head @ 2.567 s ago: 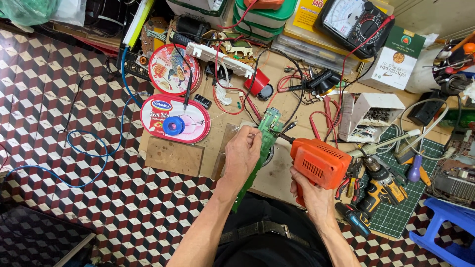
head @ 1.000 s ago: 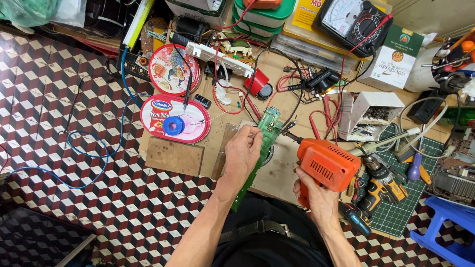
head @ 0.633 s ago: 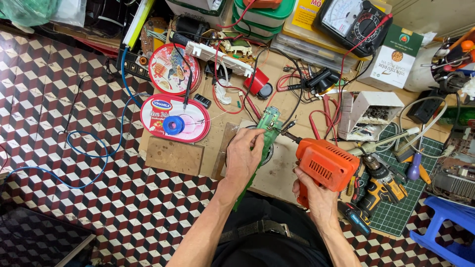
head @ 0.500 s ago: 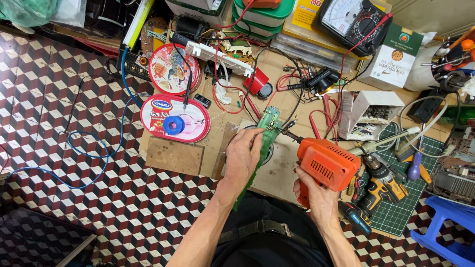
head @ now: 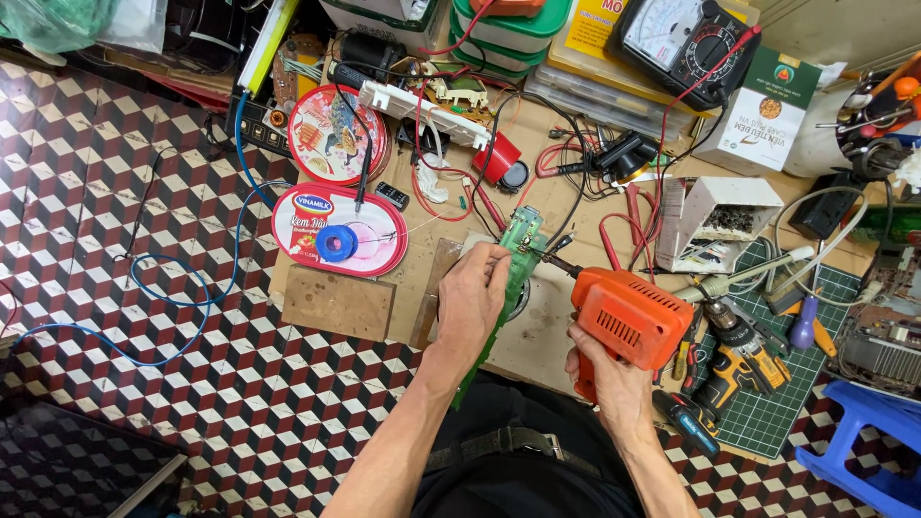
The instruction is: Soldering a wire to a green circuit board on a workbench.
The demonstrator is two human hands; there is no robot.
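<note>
Circuit board (head: 518, 251) under left grip (head: 472, 299)

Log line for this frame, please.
left hand: holds green board | right hand: grips orange drill | drill tip at board

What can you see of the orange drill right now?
The orange drill is a pistol-shaped power tool with a glossy plastic body and vent slots on its side. The right hand grips its handle from below. Its dark metal chuck and thin bit point up and to the left, the tip meeting the top end of the green circuit board, which the left hand steadies. It is held just above the work board.
</note>
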